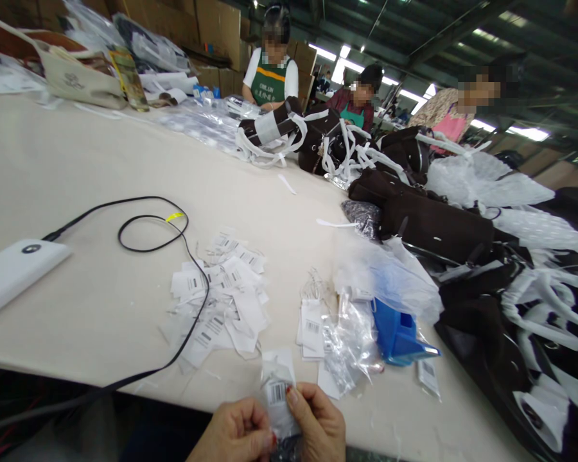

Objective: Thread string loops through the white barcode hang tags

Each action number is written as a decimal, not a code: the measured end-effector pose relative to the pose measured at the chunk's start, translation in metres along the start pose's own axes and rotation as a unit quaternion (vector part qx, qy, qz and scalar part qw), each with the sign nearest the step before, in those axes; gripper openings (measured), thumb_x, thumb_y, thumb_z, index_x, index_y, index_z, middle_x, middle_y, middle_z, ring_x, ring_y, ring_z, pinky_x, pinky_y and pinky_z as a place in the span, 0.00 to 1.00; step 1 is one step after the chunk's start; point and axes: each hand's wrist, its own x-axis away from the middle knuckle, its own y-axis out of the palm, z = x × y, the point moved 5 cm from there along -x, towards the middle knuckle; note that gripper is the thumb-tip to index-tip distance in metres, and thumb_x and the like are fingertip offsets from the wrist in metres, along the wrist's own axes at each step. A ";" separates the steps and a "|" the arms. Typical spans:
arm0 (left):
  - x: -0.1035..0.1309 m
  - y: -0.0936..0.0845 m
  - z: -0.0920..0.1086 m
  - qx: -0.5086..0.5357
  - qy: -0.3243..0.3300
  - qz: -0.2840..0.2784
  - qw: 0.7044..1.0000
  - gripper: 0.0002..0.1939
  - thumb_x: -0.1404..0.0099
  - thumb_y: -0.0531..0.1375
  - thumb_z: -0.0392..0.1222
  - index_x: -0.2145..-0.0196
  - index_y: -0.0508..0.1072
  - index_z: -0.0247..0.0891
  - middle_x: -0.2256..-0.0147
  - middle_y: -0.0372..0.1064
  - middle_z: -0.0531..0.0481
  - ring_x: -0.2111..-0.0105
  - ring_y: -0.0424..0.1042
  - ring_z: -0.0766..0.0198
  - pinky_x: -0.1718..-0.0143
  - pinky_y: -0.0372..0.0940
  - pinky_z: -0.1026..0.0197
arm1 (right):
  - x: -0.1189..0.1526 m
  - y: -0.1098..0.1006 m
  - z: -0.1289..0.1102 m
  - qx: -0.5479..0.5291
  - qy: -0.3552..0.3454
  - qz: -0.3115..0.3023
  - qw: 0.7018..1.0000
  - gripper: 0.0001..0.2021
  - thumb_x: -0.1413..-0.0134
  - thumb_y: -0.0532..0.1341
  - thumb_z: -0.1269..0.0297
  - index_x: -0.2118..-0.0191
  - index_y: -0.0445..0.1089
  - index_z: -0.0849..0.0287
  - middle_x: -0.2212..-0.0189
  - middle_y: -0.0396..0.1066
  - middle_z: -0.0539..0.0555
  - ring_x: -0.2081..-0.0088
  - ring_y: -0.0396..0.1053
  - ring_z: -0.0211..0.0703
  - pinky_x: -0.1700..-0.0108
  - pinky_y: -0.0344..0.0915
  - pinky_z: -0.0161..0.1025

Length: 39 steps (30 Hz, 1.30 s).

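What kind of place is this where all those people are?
Probably a factory or workshop that handles bags. The clues are the pile of brown bags, the heap of white tags on the table, and the people in aprons beyond it.

White barcoded tag, printed side up

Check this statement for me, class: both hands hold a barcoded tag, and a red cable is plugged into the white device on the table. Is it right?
Not quite: the cable is black, not red, as the head view shows. It is plugged into the white device on the table, and the left hand and right hand hold the barcoded tag.
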 end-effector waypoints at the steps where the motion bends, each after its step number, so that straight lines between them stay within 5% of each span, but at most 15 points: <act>1: -0.001 0.000 0.001 0.012 0.000 -0.001 1.000 0.20 0.57 0.66 0.53 0.78 0.66 0.35 0.84 0.68 0.54 0.84 0.64 0.68 0.80 0.53 0.67 | -0.001 0.000 0.002 -0.008 0.005 0.000 1.000 0.14 0.70 0.70 0.57 0.82 0.69 0.62 0.90 0.63 0.45 0.86 0.53 0.29 0.84 0.48 0.28; 8: -0.005 0.006 0.001 0.103 -0.008 -0.008 0.995 0.19 0.59 0.69 0.50 0.80 0.66 0.34 0.83 0.71 0.51 0.86 0.64 0.70 0.83 0.53 0.68 | -0.001 -0.004 0.008 -0.021 0.004 -0.004 1.000 0.14 0.67 0.69 0.56 0.81 0.69 0.61 0.91 0.63 0.45 0.88 0.53 0.29 0.86 0.48 0.28; 17: 0.009 0.032 0.033 0.167 -0.110 -0.117 0.973 0.14 0.61 0.69 0.44 0.83 0.72 0.31 0.82 0.67 0.50 0.81 0.63 0.70 0.79 0.54 0.69 | 0.002 0.004 0.003 -0.043 0.056 -0.019 0.997 0.15 0.72 0.71 0.57 0.82 0.68 0.62 0.90 0.67 0.47 0.88 0.57 0.30 0.85 0.50 0.27; 25: 0.004 0.020 0.054 -0.083 -0.078 -0.190 0.975 0.06 0.54 0.61 0.34 0.75 0.75 0.32 0.81 0.64 0.55 0.81 0.60 0.72 0.79 0.55 0.70 | -0.005 -0.003 0.011 0.010 0.071 -0.061 0.996 0.17 0.71 0.71 0.55 0.82 0.66 0.63 0.90 0.65 0.47 0.88 0.55 0.29 0.84 0.50 0.28; 29: 0.002 0.012 0.059 -0.145 -0.075 -0.136 0.977 0.02 0.55 0.59 0.33 0.79 0.72 0.34 0.82 0.65 0.57 0.83 0.60 0.72 0.80 0.56 0.70 | -0.005 -0.002 0.009 0.035 0.043 -0.062 0.996 0.17 0.68 0.69 0.54 0.81 0.67 0.62 0.89 0.64 0.46 0.86 0.55 0.30 0.83 0.50 0.29; 39: -0.002 -0.011 0.033 -0.092 -0.009 0.011 0.996 0.08 0.55 0.61 0.40 0.81 0.65 0.35 0.86 0.66 0.55 0.84 0.63 0.69 0.80 0.53 0.67 | -0.006 -0.001 0.004 0.091 0.004 -0.070 0.993 0.16 0.66 0.68 0.53 0.81 0.67 0.62 0.88 0.62 0.46 0.83 0.53 0.31 0.81 0.48 0.29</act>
